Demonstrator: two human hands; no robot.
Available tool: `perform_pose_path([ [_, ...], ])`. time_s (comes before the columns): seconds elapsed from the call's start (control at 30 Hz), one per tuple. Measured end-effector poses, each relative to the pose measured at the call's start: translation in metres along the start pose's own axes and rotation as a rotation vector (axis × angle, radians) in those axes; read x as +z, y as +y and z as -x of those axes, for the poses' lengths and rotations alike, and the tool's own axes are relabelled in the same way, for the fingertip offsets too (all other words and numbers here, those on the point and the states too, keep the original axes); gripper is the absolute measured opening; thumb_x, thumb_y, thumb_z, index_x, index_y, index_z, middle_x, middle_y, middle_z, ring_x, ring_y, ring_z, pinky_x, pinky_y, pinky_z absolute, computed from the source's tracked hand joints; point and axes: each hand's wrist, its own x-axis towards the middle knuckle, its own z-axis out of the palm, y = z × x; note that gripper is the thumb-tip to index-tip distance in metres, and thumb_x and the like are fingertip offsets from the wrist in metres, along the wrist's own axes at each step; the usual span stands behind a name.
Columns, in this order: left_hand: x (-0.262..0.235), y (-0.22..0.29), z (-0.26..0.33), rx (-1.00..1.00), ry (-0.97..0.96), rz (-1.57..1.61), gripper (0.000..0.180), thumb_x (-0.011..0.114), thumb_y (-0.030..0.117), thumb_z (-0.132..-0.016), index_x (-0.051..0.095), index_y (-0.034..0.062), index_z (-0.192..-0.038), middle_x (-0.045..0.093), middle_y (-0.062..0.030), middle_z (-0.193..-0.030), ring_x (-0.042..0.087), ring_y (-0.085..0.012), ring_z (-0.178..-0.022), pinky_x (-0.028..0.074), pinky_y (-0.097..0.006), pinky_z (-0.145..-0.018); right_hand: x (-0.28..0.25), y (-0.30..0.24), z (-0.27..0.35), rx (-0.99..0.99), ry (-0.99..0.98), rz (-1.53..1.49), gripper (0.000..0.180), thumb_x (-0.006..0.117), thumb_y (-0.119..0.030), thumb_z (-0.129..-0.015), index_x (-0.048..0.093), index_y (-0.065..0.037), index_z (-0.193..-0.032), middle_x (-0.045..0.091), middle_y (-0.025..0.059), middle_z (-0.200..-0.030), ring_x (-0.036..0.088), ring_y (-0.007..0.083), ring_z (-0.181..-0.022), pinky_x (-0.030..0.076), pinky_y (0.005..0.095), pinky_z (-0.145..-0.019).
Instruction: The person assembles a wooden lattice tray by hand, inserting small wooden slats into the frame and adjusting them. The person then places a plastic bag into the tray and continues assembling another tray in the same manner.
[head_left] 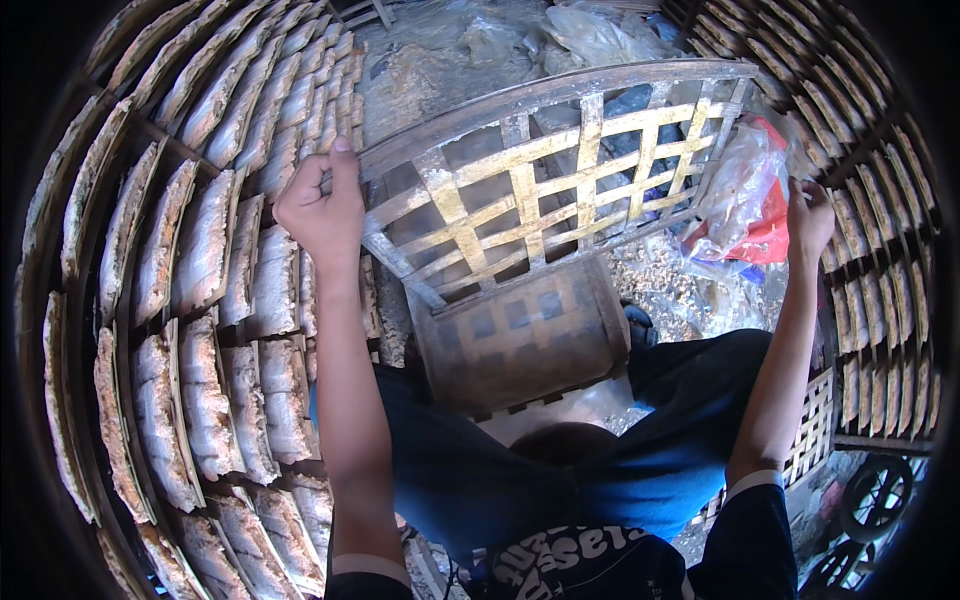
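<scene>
A woven bamboo lattice tray (530, 180) with a wooden rim is held up tilted in front of me. My left hand (325, 195) is closed on its left corner, thumb against the end of the rim. Beyond the tray's right end is my right hand (810, 215), apart from it, with fingers drawn together in a pinch. Whether anything thin is between those fingers I cannot make out. Under the tray's lower edge stands a brown wooden box or block (520, 345), with the lattice's shadow on its top.
Racks of slanted trays with whitish, crusty slabs (205, 250) rise close on the left. Similar racks (870, 230) stand on the right. A red and clear plastic bag (745, 205) lies behind my right hand, and plastic sheeting (600, 35) covers the far floor. A spoked wheel (875, 497) is at lower right.
</scene>
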Motion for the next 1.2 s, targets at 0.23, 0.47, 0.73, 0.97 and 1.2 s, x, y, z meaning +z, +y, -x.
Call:
perform_pose_path([
  [0.23,0.010,0.009,0.002,0.017,-0.006,0.088,0.030,0.076,0.017,-0.092,0.068,-0.0025,-0.071,0.058,-0.0024,-0.058,0.043,-0.0049,-0.057,0.037,-0.024,-0.054,0.040,0.000,-0.012,-0.148,0.172,0.237,0.049,0.077,-0.037,-0.085,0.071,-0.001,-0.119,0.073,0.0180,-0.119,0.072,0.0359,-0.101,0.052,0.0415,-0.093],
  [0.47,-0.001,0.007,0.002,-0.013,-0.036,0.016,0.031,0.075,0.017,-0.093,0.067,-0.0026,-0.071,0.057,-0.0022,-0.057,0.043,-0.0049,-0.057,0.037,-0.023,-0.054,0.026,-0.175,0.100,-0.241,-0.132,-0.618,0.028,0.079,-0.026,-0.090,0.071,-0.008,-0.110,0.069,0.0043,-0.106,0.063,0.0139,-0.084,0.052,0.0296,-0.073],
  [0.73,-0.002,0.007,0.002,-0.027,-0.045,0.026,0.033,0.075,0.018,-0.094,0.066,-0.0011,-0.069,0.057,-0.0015,-0.056,0.043,-0.0044,-0.058,0.037,-0.023,-0.055,0.025,-0.292,0.180,-0.393,-0.198,-0.964,0.025,0.085,-0.017,-0.083,0.073,-0.003,-0.099,0.070,0.0069,-0.095,0.063,0.0129,-0.079,0.053,0.0288,-0.070],
  [0.97,-0.004,0.013,0.004,0.046,-0.023,0.063,0.033,0.075,0.017,-0.094,0.066,-0.0015,-0.069,0.058,-0.0028,-0.058,0.045,-0.0054,-0.059,0.040,-0.024,-0.057,0.038,-0.313,0.197,-0.109,-0.244,-1.195,0.016,0.083,-0.012,-0.084,0.073,-0.001,-0.091,0.069,0.0062,-0.089,0.059,0.0120,-0.074,0.050,0.0272,-0.069],
  [1.2,-0.007,0.011,0.003,0.061,-0.038,0.033,0.030,0.076,0.015,-0.093,0.065,-0.0020,-0.070,0.057,-0.0051,-0.058,0.045,-0.0076,-0.057,0.039,-0.024,-0.056,0.044,-0.309,0.194,-0.292,-0.200,-1.084,0.011,0.074,-0.010,-0.094,0.068,-0.001,-0.095,0.064,-0.0007,-0.085,0.054,0.0060,-0.075,0.045,0.0218,-0.070],
])
